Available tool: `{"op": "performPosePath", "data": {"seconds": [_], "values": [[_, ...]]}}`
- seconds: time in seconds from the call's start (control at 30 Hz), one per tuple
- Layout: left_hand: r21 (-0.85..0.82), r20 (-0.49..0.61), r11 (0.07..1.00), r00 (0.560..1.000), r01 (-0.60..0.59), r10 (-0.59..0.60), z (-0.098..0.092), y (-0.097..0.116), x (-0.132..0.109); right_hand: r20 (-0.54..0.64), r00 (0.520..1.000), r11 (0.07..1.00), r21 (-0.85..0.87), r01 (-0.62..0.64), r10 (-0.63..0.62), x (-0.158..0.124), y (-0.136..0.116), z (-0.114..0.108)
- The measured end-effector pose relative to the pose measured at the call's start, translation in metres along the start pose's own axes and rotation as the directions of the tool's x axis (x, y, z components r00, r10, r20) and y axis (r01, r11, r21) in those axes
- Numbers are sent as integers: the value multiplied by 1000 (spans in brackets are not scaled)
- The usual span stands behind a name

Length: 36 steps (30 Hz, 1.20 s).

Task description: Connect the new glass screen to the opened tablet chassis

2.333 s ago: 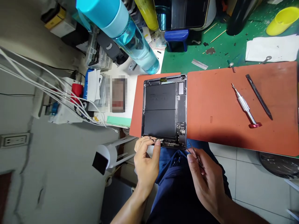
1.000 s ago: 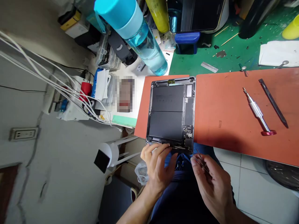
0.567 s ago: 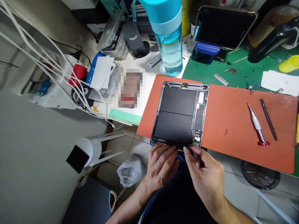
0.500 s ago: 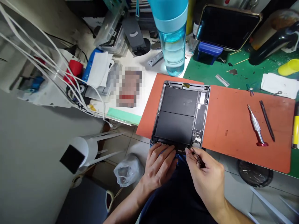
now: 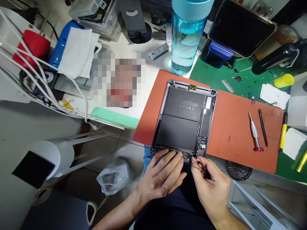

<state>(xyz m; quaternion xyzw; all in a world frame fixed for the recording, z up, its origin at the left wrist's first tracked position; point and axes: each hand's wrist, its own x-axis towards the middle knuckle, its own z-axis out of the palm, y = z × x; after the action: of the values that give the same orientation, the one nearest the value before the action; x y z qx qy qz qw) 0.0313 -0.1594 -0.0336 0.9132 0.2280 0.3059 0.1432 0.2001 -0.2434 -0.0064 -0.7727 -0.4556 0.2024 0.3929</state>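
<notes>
An opened tablet lies with its inside facing up, its near end reaching over the table's front edge. Two black battery cells fill most of it, with a circuit board along the right side. My left hand rests with outstretched fingers on the tablet's near edge. At the near right corner, my right hand pinches a pair of tweezers, their points down at the edge. The fingers partly hide the tweezers and the spot they touch.
An orange mat lies under the tablet, bearing a screwdriver and a black pry stick. Behind stand a water bottle and a propped phone. White cables hang at left. A plastic bag is below.
The view has shifted closer, so the bench items appear moved. My left fingers are spread a little more. My right hand keeps its pinch at the tablet's near right corner.
</notes>
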Motion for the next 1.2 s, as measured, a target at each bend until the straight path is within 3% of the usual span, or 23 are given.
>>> {"op": "performPosePath", "data": {"seconds": [0.3, 0.67, 1.2], "values": [[18, -51, 1000, 999, 13, -12, 3, 0, -1, -13, 985, 984, -38, 173, -173, -4, 0, 0], [44, -39, 996, 997, 72, -70, 3, 7, -2, -10, 995, 992, -89, 93, -95, 1, -1, 0], [135, -40, 980, 990, 143, -139, -3, 9, -1, -15, 996, 994, -60, 91, -92, -1, 3, 0]]}}
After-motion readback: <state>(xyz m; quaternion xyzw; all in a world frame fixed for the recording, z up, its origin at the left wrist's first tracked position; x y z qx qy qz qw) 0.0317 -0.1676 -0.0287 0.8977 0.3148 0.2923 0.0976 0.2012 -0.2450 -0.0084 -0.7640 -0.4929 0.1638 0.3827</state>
